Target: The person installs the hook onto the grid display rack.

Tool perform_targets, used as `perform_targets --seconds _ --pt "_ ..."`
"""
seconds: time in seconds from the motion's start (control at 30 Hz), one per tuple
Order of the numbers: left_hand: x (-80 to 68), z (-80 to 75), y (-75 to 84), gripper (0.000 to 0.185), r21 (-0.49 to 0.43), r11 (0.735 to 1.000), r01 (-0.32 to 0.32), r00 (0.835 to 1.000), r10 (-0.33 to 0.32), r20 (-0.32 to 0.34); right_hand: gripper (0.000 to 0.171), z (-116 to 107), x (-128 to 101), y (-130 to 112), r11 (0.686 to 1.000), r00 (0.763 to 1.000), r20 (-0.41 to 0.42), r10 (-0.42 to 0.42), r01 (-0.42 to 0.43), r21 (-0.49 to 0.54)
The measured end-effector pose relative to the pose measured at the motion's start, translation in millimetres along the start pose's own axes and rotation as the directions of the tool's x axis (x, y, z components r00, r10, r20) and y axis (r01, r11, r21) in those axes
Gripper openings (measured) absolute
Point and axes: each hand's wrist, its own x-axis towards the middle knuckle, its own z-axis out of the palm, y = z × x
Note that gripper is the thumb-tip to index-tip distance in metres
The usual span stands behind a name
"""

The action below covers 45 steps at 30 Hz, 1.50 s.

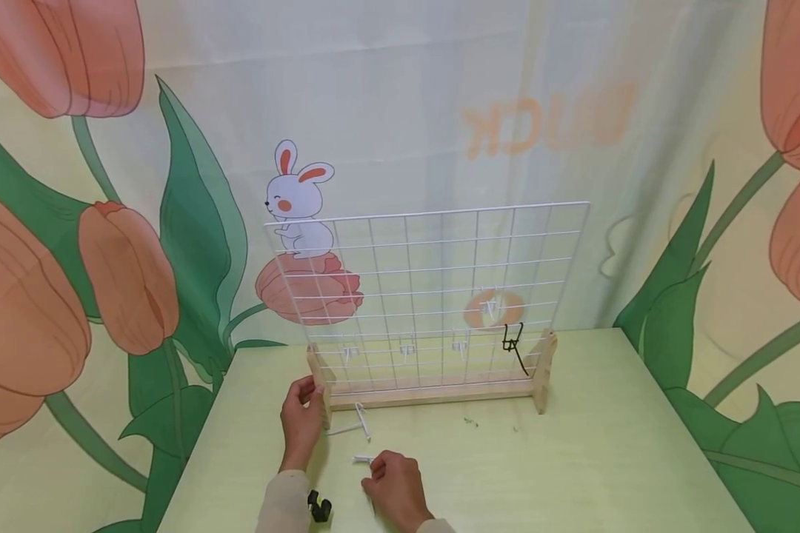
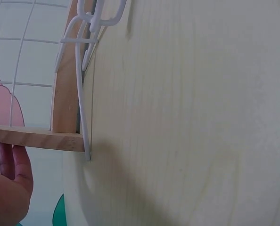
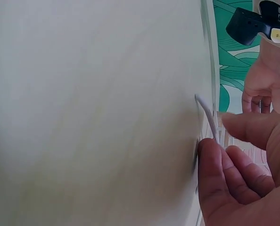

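Over the table [image 1: 573, 459], my right hand [image 1: 398, 485] pinches a white hook [image 3: 207, 113]; left hand [image 1: 300, 422] rests relaxed against the wooden stand [image 1: 433, 396]; sloppy pinch could drop the hook imo

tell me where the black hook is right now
In the head view, the black hook hangs low on the right side of the grid, just left of the right wooden post.

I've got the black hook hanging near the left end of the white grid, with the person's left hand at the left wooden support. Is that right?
Not quite: the black hook hangs near the right end of the white grid, as the head view shows. The left hand is indeed at the left wooden support.
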Motion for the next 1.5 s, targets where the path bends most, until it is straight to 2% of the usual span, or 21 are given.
perform_targets --seconds 0.37,0.97,1.1,1.23,1.5 --pt "-0.3 3.9 -2.1 0.028 0.003 1.000 -0.017 1.000 0.017 -0.016 0.016 1 0 1 0.996 0.998 -0.057 -0.040 0.035 -0.085" --pt "-1.5 3.9 -0.1 0.026 0.009 1.000 -0.023 0.999 0.023 -0.026 0.015 -7 -4 1 0.991 0.997 -0.077 0.019 -0.029 -0.128" --pt "-1.0 0.9 0.4 0.027 -0.004 1.000 -0.008 1.000 0.008 -0.005 0.016 -9 -5 4 0.993 0.996 -0.087 0.030 -0.039 -0.108" --pt "0.1 0.3 -1.8 0.028 -0.004 1.000 -0.014 1.000 0.014 0.001 0.016 -13 -6 5 0.998 0.994 -0.105 -0.003 -0.004 -0.064" --pt "-1.0 1.3 -0.5 0.028 0.000 1.000 -0.012 1.000 0.012 -0.012 0.012 -22 -7 7 0.991 0.987 -0.160 -0.023 0.044 0.125"
